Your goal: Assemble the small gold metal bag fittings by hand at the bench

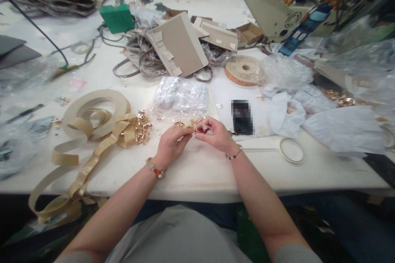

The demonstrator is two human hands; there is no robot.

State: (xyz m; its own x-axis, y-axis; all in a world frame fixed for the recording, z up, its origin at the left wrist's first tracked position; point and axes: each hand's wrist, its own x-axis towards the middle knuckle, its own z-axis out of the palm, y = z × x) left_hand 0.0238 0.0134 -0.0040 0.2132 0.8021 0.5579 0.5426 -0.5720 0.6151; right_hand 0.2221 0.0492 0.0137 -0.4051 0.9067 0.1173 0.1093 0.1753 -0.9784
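1. Just left of the dark flat device (242, 117), both hands meet above the bench (197, 176). The left hand (169, 144) and the right hand (217, 133) are each drawn into a narrow pinch, their fingertips together on one small gold fitting (195, 130).
2. That gold fitting is held clear of the bench top, left of the device and about level with its lower end.
3. A few loose fittings (187, 123) lie just beyond the fingertips, also left of the device. A larger heap of fittings (142, 128) sits further left and touches the coils of a beige strap (92, 123).
4. A clear bag (182, 94) of pale pieces lies up and to the left of the device, and a thin white ring (291, 150) lies lower to its right.
5. The main risk, as I judge it, is a slip. The piece is tiny, looks smooth and is gripped by fingertips alone, so an uneven squeeze could flick it into the loose fittings, where it would be hard to pick out again.
6. It could also fall toward the lap, since the wrists sit near the bench's front edge.
7. The strap trails over that edge far left of the device. A nudge from the left forearm could let its weight drag the heap along.
8. How the piece is turned between the fingers is too small to tell.
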